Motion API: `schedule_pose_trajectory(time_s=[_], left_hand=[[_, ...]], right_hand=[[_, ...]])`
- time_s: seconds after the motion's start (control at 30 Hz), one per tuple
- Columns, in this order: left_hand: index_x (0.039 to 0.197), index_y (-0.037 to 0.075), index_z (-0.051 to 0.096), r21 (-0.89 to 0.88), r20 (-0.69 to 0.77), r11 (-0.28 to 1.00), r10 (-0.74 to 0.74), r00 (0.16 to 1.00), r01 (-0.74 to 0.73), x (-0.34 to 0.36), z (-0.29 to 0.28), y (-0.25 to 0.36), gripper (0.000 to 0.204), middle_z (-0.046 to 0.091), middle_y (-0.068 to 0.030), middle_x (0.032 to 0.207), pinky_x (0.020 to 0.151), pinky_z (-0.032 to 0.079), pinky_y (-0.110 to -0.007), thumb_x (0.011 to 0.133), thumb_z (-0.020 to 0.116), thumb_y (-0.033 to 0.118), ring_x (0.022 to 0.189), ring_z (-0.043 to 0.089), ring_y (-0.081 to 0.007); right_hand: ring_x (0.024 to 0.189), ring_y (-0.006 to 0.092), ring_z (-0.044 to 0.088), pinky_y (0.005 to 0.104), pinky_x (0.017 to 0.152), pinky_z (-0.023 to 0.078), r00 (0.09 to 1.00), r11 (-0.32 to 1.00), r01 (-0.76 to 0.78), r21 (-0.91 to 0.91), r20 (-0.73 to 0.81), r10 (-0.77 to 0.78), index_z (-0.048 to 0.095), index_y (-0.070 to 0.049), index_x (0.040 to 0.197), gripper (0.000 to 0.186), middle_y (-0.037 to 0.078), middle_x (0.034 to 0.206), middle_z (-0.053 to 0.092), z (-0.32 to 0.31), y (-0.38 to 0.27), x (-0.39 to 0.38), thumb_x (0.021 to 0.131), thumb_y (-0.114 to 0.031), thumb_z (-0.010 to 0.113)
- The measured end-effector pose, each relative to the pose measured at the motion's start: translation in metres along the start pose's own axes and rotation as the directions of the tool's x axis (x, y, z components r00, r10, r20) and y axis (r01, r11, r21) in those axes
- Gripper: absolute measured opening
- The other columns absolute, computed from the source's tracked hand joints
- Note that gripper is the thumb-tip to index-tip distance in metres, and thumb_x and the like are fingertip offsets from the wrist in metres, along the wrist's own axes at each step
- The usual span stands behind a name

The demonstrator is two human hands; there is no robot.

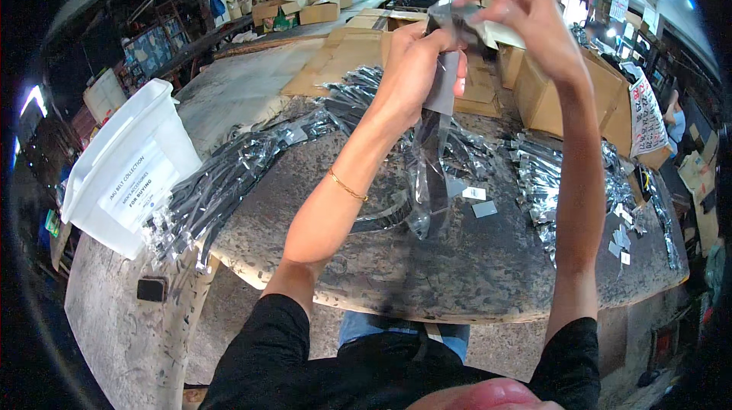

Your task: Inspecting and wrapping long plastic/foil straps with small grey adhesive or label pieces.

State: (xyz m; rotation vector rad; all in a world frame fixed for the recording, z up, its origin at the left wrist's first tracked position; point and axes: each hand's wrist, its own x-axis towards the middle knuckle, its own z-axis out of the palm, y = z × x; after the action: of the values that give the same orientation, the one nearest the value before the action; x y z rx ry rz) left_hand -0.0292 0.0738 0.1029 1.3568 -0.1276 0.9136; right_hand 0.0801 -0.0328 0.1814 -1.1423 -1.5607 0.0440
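We raise a long clear plastic sleeve holding a dark belt (428,158) above the worn grey table (457,273): left hand (415,67) pinches its top, right hand (507,6) fingers spread; a firm pinch steadies it.

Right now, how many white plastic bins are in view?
1. The white plastic bin sits at the worktable's left edge, beside the heap of bagged belts. Others may be hidden.
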Motion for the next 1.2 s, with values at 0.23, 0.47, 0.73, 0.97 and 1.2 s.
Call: schedule_pose_trajectory(time_s=[0.23,0.47,0.73,0.97,1.2], left_hand=[[0.083,0.001,0.055,0.073,0.029,0.996,-0.051,0.998,0.049,0.0,0.001,0.012,0.02,0.056,-0.008,0.063,0.047,0.045,-0.028,0.089,0.049,0.019,0.049,0.052,-0.0158],[0.085,0.001,0.055,0.076,0.092,0.996,-0.058,0.994,0.051,-0.007,0.009,0.009,0.019,0.059,-0.008,0.066,0.049,0.047,-0.028,0.09,0.056,0.019,0.052,0.057,-0.015],[0.101,-0.002,0.056,0.194,0.342,0.981,-0.046,0.939,-0.023,-0.01,-0.004,-0.003,0.021,0.067,-0.0147,0.089,0.071,0.054,-0.032,0.088,0.057,0.014,0.078,0.068,-0.0233],[0.108,-0.003,0.055,0.003,0.278,0.99,-0.137,0.951,0.142,0.024,0.003,0.022,0.04,0.066,-0.0185,0.093,0.074,0.053,-0.035,0.091,0.038,0.03,0.08,0.066,-0.0298],[0.088,0.001,0.054,-0.083,0.151,0.988,-0.12,0.981,0.134,0.036,0.002,0.034,0.022,0.06,-0.0136,0.072,0.058,0.05,-0.034,0.086,0.04,0.018,0.061,0.06,-0.0236]], right_hand=[[0.12,0.0191,0.05,0.0306,0.093,0.046,0.838,0.921,0.356,0.16,0.38,-0.391,0.046,-0.001,0.133,0.069,0.014,0.125,0.055,-0.004,0.02,-0.005,0.077,-0.027,0.076],[0.07,0.0078,0.057,0.0213,0.066,0.046,0.937,0.92,0.26,-0.293,-0.155,-0.314,0.069,-0.002,0.102,0.018,0.003,0.075,0.064,-0.009,0.025,0.002,0.09,-0.012,0.061],[0.06,0.0069,0.054,0.021,0.057,0.044,0.953,0.993,0.083,-0.087,-0.283,-0.104,0.068,0.001,0.086,0.02,0.002,0.071,0.063,-0.003,0.002,0.017,0.091,-0.016,0.06],[0.066,0.008,0.057,0.022,0.058,0.046,0.982,1.0,0.009,-0.028,-0.189,-0.014,0.069,0.001,0.098,0.023,0.003,0.077,0.065,0.002,-0.006,0.039,0.091,-0.018,0.06],[0.064,0.0067,0.054,0.0228,0.059,0.043,0.968,0.948,0.167,-0.272,-0.139,-0.211,0.066,0.001,0.077,0.037,0.001,0.069,0.062,0.014,-0.019,0.033,0.092,-0.032,0.059]])
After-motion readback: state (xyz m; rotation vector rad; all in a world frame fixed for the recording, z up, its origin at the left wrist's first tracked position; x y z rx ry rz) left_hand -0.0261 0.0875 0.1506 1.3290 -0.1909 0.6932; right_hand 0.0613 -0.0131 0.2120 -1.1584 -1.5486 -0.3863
